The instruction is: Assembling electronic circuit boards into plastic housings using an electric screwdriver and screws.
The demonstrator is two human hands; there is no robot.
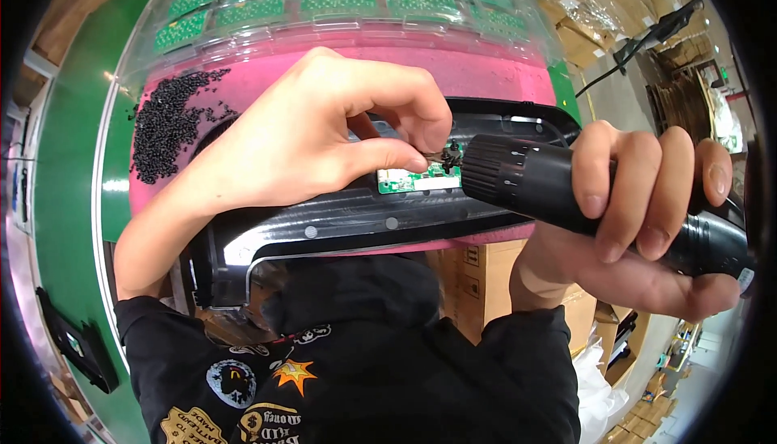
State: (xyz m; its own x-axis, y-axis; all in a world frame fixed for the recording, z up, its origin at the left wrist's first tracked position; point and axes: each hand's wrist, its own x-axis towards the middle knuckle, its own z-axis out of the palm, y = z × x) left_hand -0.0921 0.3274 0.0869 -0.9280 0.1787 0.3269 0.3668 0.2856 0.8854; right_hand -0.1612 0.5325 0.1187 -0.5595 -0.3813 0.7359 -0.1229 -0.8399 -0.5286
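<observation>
My right hand (647, 201) is wrapped around a black electric screwdriver (518, 177), held slantwise with its ribbed nose pointing left. At that nose sits a small cluster of black screws (451, 157). My left hand (348, 120) has its thumb and forefinger pinched together at the cluster's left side; the fingers partly hide what they grip. Just below the fingertips, a green circuit board (396, 187) with a white connector strip lies in a long, glossy black plastic housing (348, 229). My left hand and forearm cover part of the housing.
A heap of small black screws (166, 128) lies on the pink mat (502, 72) at the left. Clear plastic trays (340, 27) with several green boards stand at the back. A black cable (623, 63) hangs at the right, and cardboard boxes (486, 282) are below the table.
</observation>
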